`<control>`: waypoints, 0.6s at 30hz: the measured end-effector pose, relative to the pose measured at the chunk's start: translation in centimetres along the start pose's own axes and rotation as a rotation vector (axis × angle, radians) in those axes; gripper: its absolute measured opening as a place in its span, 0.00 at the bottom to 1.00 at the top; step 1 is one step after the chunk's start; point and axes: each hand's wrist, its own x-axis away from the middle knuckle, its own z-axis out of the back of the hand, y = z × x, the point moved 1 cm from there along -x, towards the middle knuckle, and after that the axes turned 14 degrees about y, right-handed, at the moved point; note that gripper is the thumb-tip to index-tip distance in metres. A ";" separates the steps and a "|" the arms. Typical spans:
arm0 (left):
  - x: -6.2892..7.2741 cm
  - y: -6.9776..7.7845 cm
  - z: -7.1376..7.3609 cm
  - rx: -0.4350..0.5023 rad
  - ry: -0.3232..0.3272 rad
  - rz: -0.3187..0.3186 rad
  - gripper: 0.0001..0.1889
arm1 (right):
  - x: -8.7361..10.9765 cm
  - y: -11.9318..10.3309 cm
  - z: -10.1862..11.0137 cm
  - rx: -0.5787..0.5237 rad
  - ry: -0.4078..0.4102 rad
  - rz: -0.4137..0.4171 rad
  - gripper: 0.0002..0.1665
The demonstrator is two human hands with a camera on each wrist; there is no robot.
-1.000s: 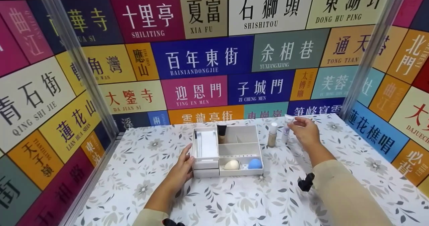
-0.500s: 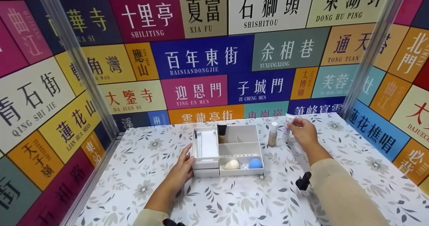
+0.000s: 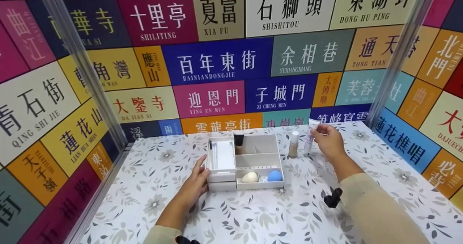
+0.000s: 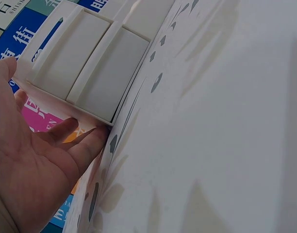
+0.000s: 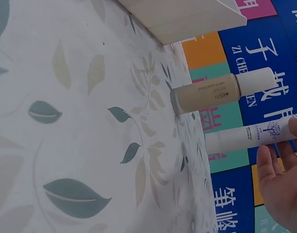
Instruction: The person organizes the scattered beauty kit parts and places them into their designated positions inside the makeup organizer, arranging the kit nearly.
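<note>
In the head view my right hand (image 3: 328, 142) pinches the upper part of a slim white squeeze tube (image 3: 309, 139) with a purple tree print, which stands nearly upright with a slight tilt. The right wrist view shows fingers at the upper end of this tube (image 5: 240, 138). Beside it stands a beige foundation bottle (image 3: 293, 147) with a white cap. My left hand (image 3: 195, 182) rests against the left side of a white desktop organizer (image 3: 222, 186). In the left wrist view its fingers lie along the edge next to two small drawers (image 4: 109, 73).
Inside the organizer are a black-capped tube (image 3: 239, 140), a cream egg-shaped sponge (image 3: 250, 177), a blue sponge (image 3: 275, 176) and white flat items (image 3: 224, 155). A leaf-patterned cloth (image 3: 246, 218) covers the table. Colourful sign panels (image 3: 217, 61) wall it in behind and at both sides.
The right hand has edged slightly upward at the tube, and more of the tube's top shows. My left hand and the organizer have stayed in place.
</note>
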 end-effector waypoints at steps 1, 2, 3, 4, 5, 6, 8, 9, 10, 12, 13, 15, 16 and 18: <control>0.0 0.0 0.0 -0.001 0.003 0.003 0.33 | 0.1 -0.1 0.0 0.002 -0.003 0.003 0.31; 0.0 0.0 0.0 -0.003 0.004 0.002 0.33 | 0.3 -0.2 0.1 0.002 -0.008 0.008 0.31; 0.0 0.1 0.0 -0.003 0.006 0.008 0.33 | 0.4 -0.3 0.1 0.003 -0.012 0.015 0.31; 0.0 0.1 -0.1 -0.001 0.005 0.013 0.33 | 0.5 -0.4 0.2 0.008 -0.016 0.021 0.31; 0.0 0.0 -0.1 -0.002 0.005 0.019 0.32 | 0.6 -0.4 0.3 0.010 -0.020 0.027 0.32; -0.1 0.0 -0.1 -0.004 0.003 0.019 0.32 | 0.8 -0.4 0.3 0.012 -0.021 0.032 0.32; -0.1 0.0 -0.1 -0.003 -0.002 0.017 0.32 | 1.1 -0.5 0.5 0.011 -0.026 0.041 0.32; -0.2 0.0 -0.1 -0.001 -0.003 0.017 0.32 | 1.2 -0.6 0.6 0.006 -0.026 0.043 0.32; -0.2 0.0 -0.1 0.000 -0.003 0.014 0.32 | 1.4 -0.7 0.6 0.003 -0.027 0.044 0.31; -0.2 0.0 0.0 -0.002 0.000 0.008 0.33 | 1.8 -1.0 0.6 -0.021 -0.029 0.051 0.30; -0.2 0.0 0.0 -0.002 0.003 0.008 0.33 | 2.0 -1.2 0.6 -0.033 -0.031 0.056 0.30; -0.3 -0.1 0.0 -0.006 0.008 0.010 0.34 | 2.3 -1.5 0.4 -0.059 -0.038 0.060 0.29; -0.3 -0.1 0.0 -0.006 0.010 0.011 0.34 | 2.4 -1.7 0.3 -0.072 -0.042 0.064 0.29; -0.2 -0.1 0.0 -0.008 0.013 0.015 0.35 | 2.8 -2.0 0.1 -0.096 -0.055 0.070 0.29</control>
